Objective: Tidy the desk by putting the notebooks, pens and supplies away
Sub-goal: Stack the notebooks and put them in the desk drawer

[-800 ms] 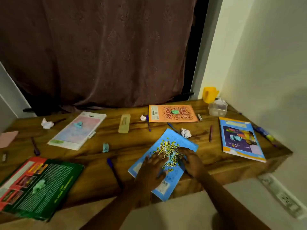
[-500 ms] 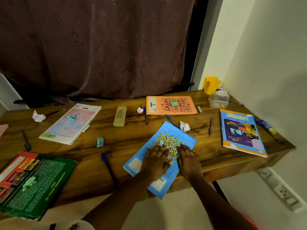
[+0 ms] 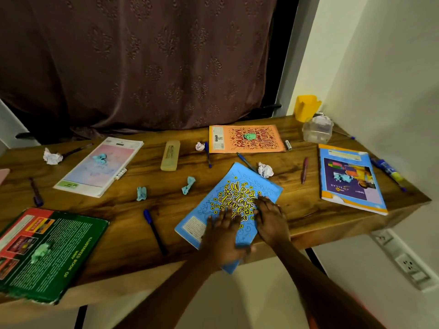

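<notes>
The light blue notebook with yellow curly lettering on its cover (image 3: 240, 186) lies at the front of the brown wooden bench (image 3: 147, 193), a little right of the middle. Its long axis runs on a slant, from the near left to the far right, and the lettering follows that same slant. The nearest corner sticks out over the front edge of the bench. There is a white label near its left corner, and thin swirling lines are drawn over the blue.

Both hands are flat on the cover. The left hand (image 3: 223, 236) lies over the near end with its fingers straight and a little apart. The right hand (image 3: 268, 219) is just beside it, fingers spread and pointing up the notebook.

A crumpled white paper ball (image 3: 265, 169) and a blue pen (image 3: 245, 161) sit by the far corner. Behind them lies an orange notebook with red lettering (image 3: 247, 138). A blue-and-purple book with an orange edge (image 3: 349, 179) lies to the right, and a green hardback book (image 3: 47, 252) at the near left. A dark blue pen (image 3: 154, 230) lies between the green book and the blue notebook.
</notes>
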